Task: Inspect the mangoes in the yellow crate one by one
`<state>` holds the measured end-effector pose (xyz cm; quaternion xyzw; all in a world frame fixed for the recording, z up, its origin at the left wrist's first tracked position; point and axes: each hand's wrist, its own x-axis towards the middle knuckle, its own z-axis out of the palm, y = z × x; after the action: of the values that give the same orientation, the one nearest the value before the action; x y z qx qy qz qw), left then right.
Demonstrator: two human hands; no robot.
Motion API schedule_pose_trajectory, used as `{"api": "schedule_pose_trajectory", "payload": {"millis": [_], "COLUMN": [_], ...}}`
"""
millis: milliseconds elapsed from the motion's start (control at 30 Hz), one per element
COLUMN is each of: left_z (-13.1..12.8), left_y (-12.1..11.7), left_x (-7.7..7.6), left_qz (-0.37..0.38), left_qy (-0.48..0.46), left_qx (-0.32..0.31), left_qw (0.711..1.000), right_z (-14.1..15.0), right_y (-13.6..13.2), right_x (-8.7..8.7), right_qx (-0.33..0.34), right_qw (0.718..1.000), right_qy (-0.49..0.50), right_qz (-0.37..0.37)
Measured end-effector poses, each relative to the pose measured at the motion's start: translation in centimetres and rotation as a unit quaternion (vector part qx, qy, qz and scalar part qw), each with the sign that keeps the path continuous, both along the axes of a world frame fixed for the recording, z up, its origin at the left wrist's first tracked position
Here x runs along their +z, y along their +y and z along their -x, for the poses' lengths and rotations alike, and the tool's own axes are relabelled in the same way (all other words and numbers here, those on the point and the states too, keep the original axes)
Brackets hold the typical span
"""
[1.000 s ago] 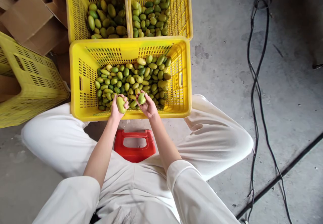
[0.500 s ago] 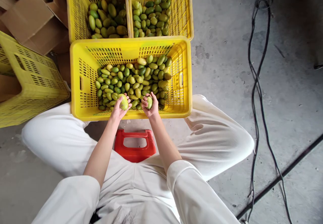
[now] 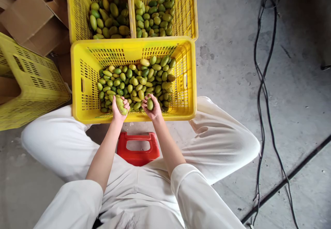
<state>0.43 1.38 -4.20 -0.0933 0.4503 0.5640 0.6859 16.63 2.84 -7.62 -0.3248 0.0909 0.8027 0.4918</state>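
A yellow plastic crate (image 3: 77, 84) in front of me holds a heap of small green mangoes (image 3: 134, 81). My left hand (image 3: 117, 110) is closed round a yellow-green mango (image 3: 119, 105) at the crate's near edge. Beside it, my right hand (image 3: 154, 109) cups a smaller green mango (image 3: 150, 104), fingers curled about it. Both hands hover just above the fruit heap.
Two more yellow crates (image 3: 77, 19) (image 3: 190, 12) of green mangoes stand behind. Another yellow crate (image 3: 28, 84) lies at the left beside cardboard (image 3: 28, 19). A red stool (image 3: 138, 148) shows between my legs. Black cables (image 3: 263, 84) run over the concrete floor at right.
Both hands have turned their mangoes over in place. The left mango has rolled from the fingertips into the palm; the right hand has opened a little around its fruit.
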Motion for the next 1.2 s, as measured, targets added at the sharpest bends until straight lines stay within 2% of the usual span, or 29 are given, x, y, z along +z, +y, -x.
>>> {"api": "schedule_pose_trajectory", "payload": {"millis": [133, 300, 467, 567, 733, 800, 900, 1067, 1200], "left_z": [-0.05, 0.08, -0.1, -0.26, -0.02, 0.1, 0.13, -0.06, -0.22], "left_y": [0.06, -0.05, -0.49, -0.42, -0.2, -0.16, -0.08, 0.15, 0.27], "left_x": [-0.6, -0.68, -0.59, -0.77, -0.72, -0.59, -0.39, -0.2, -0.32], "left_qz": [0.01, -0.017, -0.025, -0.025, -0.012, 0.008, 0.011, -0.016, 0.003], "left_qy": [0.011, -0.031, -0.048, -0.031, -0.046, -0.049, -0.051, -0.016, 0.016], "left_qx": [-0.004, -0.016, -0.051, -0.037, 0.021, 0.024, 0.017, -0.003, -0.051], "left_qw": [1.0, 0.999, 0.997, 0.999, 0.999, 0.998, 0.998, 1.0, 0.999], "right_z": [-0.5, -0.21, 0.42, 0.44, 0.19, 0.23, 0.33, 0.2, 0.01], "right_y": [0.15, 0.01, -0.29, -0.31, -0.29, -0.37, -0.5, -0.48, -0.51], "right_x": [-0.18, -0.02, 0.33, 0.0, -0.44, -0.35, -0.14, 0.23, 0.51], "right_qx": [0.01, -0.021, 0.009, 0.039, 0.001, 0.02, 0.052, 0.027, 0.03], "right_qw": [1.0, 0.999, 0.997, 0.996, 0.997, 0.995, 0.994, 0.995, 0.996], "right_qy": [0.023, -0.021, -0.073, -0.071, -0.078, -0.084, -0.078, -0.053, -0.035], "right_qz": [0.015, 0.021, -0.033, -0.022, -0.025, -0.044, -0.059, -0.074, -0.076]}}
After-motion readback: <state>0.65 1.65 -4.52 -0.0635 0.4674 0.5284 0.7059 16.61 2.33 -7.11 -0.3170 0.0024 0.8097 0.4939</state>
